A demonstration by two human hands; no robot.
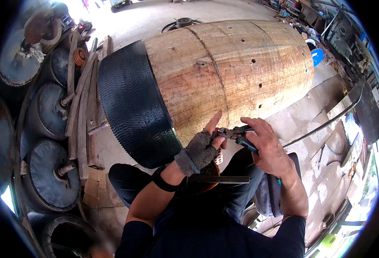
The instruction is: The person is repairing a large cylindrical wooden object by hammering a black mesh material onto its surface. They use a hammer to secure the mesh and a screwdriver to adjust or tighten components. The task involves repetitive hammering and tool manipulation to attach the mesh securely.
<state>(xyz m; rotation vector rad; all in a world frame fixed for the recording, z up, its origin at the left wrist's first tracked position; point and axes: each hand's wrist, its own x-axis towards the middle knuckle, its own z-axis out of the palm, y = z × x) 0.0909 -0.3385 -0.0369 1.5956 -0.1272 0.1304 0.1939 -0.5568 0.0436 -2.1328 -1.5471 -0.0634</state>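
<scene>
In front of my knees lies a big wooden drum [236,69], with several small holes and a dark line round its middle. Its left end is covered by closely set rows of dark, ridged strip [131,99]. My right hand [270,148] is closed round a pair of pliers [246,143] with teal and dark handles. The jaws point left, toward my left hand [199,148], which wears a grey fingerless glove. My left index finger sticks out by the drum, while the thumb and other fingers close near the jaws. What they pinch is too small to tell.
A flat bar [224,179] lies across my lap. Several round-ended rollers [54,172] and long wooden strips [82,116] stand along the left. A spoked wheel [183,22] lies beyond the drum. A long thin rod [320,127] and clutter lie to the right.
</scene>
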